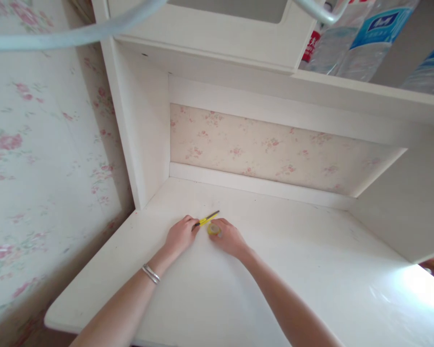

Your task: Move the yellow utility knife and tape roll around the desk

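1. Two hands were down on the white desk (311,289), meeting near the middle toward the far side, so everything I was working with sat in one tight spot.
2. My left hand (180,236) was curled, fingers pinched around the dark end of the yellow utility knife (207,220), which pointed off to the far right with its tip just off the surface as far as I could tell.
3. My right hand (229,237) was cupped over the small yellow tape roll (213,229), fingers closed on it and pressing it flat to the desk. The roll sat just right of the knife, nearly touching it.
4. Best tip for this bit, I reckoned: keep the roll pinned hard so it couldn't skid, and keep the blade angled away from the fingers holding it.
5. I'd also say go slow and shallow, since that glossy top looked like it'd scratch easily.
6. My silver bracelet (151,273) on the left wrist was well clear, so no snagging worry there.
7. Up high on the far right shelf were water bottles (361,38), well away from the hands. Floral wallpaper (267,149) backed the nook.
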Demonstrator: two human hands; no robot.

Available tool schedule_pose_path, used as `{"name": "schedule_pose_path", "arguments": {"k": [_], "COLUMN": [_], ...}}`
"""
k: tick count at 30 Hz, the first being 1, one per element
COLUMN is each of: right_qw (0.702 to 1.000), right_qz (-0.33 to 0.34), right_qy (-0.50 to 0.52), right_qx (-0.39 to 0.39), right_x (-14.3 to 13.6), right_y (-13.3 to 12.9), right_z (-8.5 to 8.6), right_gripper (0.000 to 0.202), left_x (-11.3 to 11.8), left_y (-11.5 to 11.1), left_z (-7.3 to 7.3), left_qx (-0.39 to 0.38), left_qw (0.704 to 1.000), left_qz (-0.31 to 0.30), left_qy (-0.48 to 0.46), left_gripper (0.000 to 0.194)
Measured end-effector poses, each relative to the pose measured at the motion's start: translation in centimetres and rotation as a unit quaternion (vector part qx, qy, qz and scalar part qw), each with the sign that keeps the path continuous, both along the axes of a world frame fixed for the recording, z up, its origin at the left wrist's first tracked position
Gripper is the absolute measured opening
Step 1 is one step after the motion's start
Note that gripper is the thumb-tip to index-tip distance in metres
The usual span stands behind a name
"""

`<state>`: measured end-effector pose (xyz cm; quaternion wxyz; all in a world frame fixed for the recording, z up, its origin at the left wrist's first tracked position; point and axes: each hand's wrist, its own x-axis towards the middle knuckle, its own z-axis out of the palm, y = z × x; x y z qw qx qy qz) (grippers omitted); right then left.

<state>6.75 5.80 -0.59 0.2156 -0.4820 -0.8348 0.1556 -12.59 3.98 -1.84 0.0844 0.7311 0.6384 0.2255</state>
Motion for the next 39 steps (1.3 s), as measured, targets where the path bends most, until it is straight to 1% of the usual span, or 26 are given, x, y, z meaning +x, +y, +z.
{"name": "schedule_pose_path", "arguments": {"k": [2,5,8,11,13,15,17,19,22,26,29,31,33,35,37,39], "right_qw": [1.000,0.999,0.998,0.994,0.995,0.994,0.992,0.991,0.990,0.990,0.990,0.988,0.981,0.968,0.956,0.946], "right_qz": [0.021,0.025,-0.015,-0.059,-0.084,-0.109,-0.124,-0.131,-0.140,-0.137,-0.132,-0.133,-0.128,-0.113,-0.107,-0.122], "right_qy": [0.005,0.014,0.058,0.089,0.061,0.013,-0.016,-0.020,-0.011,0.010,0.038,0.074,0.143,0.218,0.265,0.289], "right_qx": [-0.012,-0.016,-0.020,0.004,0.015,-0.002,-0.022,-0.027,-0.028,-0.042,-0.042,-0.032,-0.027,-0.045,-0.063,-0.078], "right_x": [-1.3,-1.9,-2.0,-2.2,-2.4,-2.7,-3.0,-3.2,-3.6,-3.6,-2.8,-1.5,0.3,2.5,4.9,7.1], "right_y": [0.5,1.3,2.4,4.1,5.4,6.7,7.7,8.4,9.1,9.6,9.0,7.7,5.6,3.0,0.1,-2.3], "right_z": [0.2,0.0,0.0,0.7,1.1,1.4,1.2,0.8,0.3,0.3,0.8,1.0,1.1,0.7,0.0,-1.0], "right_gripper": [0.042,0.040,0.045,0.048,0.047,0.048,0.048,0.048,0.048,0.052,0.052,0.045,0.037,0.031,0.030,0.032], "left_x": [0.0,0.1,0.2,0.3,0.3,0.3,0.4,0.5,0.7,0.8,0.6,0.5,0.4,0.5,0.7,1.2], "left_y": [-0.1,-0.2,-0.1,0.0,0.0,-0.1,-0.2,-0.2,-0.1,0.1,0.2,0.4,1.1,2.1,3.4,4.8], "left_z": [0.0,0.1,0.2,0.2,0.1,-0.1,-0.1,-0.1,0.0,-0.1,0.0,0.2,0.6,1.2,1.9,2.7], "left_qx": [0.001,-0.002,-0.021,-0.027,-0.021,-0.014,-0.003,0.015,0.037,0.054,0.073,0.073,0.060,0.038,0.012,-0.022], "left_qw": [1.000,1.000,1.000,1.000,1.000,1.000,1.000,1.000,0.999,0.997,0.995,0.994,0.995,0.996,0.995,0.988], "left_qz": [-0.009,-0.009,0.006,0.013,0.014,0.015,0.015,0.006,-0.016,-0.034,-0.051,-0.059,-0.061,-0.072,-0.102,-0.143], "left_qy": [0.000,-0.001,-0.001,0.002,0.003,0.002,-0.003,-0.011,-0.021,-0.034,-0.050,-0.059,-0.060,-0.041,-0.001,0.046], "left_gripper": [0.025,0.026,0.026,0.026,0.027,0.028,0.031,0.032,0.029,0.026,0.027,0.027,0.028,0.035,0.047,0.057]}}
